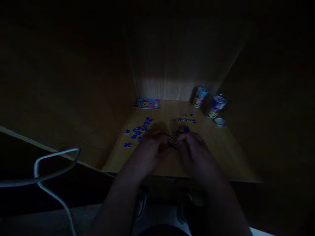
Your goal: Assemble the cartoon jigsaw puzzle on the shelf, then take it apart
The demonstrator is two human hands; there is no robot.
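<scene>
Between my two hands is a small joined cluster of jigsaw pieces [173, 141], dark and hard to make out in the dim light. My left hand [153, 144] has its fingers closed on the left side of this cluster. Thumb and fingers of my right hand [193, 147] pinch its right side. Just beyond the fingertips lies a blue section of puzzle [184, 129]. Loose blue jigsaw pieces [139, 128] are scattered past my left hand, and a row of more pieces [185, 118] lies farther back on the right.
A colourful cartoon picture card [147, 104] lies at the back left of the wooden surface [169, 109]. Two printed cans [200, 96] stand at the back right, with a round metal lid [220, 122] beside them. Wooden panels enclose the sides. A white cable [55, 196] hangs at lower left.
</scene>
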